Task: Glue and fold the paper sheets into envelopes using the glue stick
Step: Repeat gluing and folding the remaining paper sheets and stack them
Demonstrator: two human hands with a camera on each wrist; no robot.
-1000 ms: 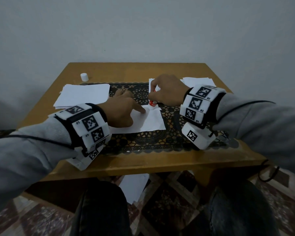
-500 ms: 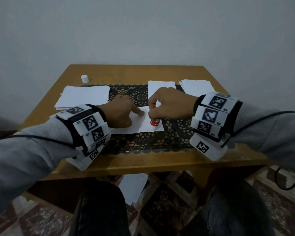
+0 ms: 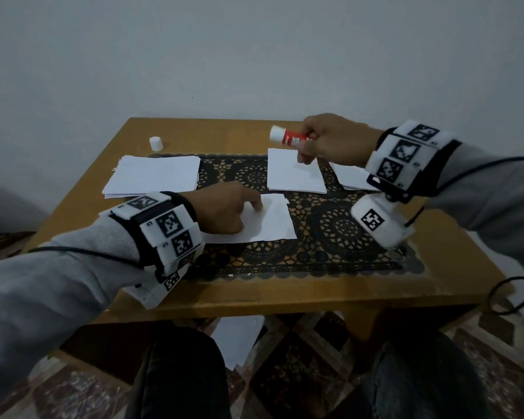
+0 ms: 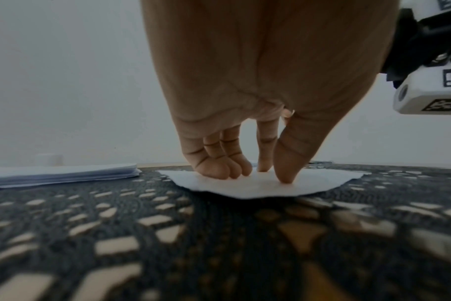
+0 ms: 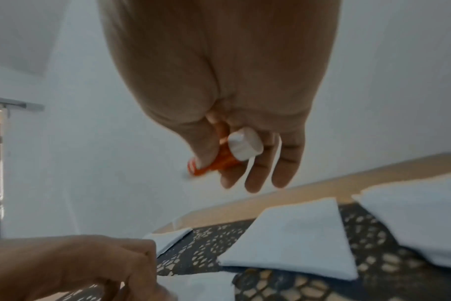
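- Up goes the right hand (image 3: 336, 140) — half a second ago it had the glue stick (image 3: 288, 137) down at the near right corner of the working sheet, and now it is lifted clear over the far side of the table (image 3: 285, 294).
- Nearest, dark trouser legs and a white sheet on the patterned floor (image 3: 239, 340) show under the table's near edge.
- On the black lace mat (image 3: 339, 228), the left hand (image 3: 224, 211) presses down on the working sheet (image 3: 273, 222), just as before; in the left wrist view the thumb (image 4: 286, 165) and curled fingers (image 4: 224, 169) push their tips into the paper and grip nothing.
- That sheet lies flat near the middle of the mat, its right half bare.
- Further back, a second single sheet (image 3: 294, 173) lies on the mat, apart from the working sheet.
- To the far left sits a stack of paper (image 3: 155, 176); to the far right another stack (image 3: 351, 178), partly hidden by the right wrist.
- Above the single sheet, the right hand grips the glue stick with thumb and fingers curled round its red body, held roughly level and off the table, its white end pointing left.
- Farthest left, a small white cap (image 3: 156, 143) stands on the bare wood, well apart from the stick.
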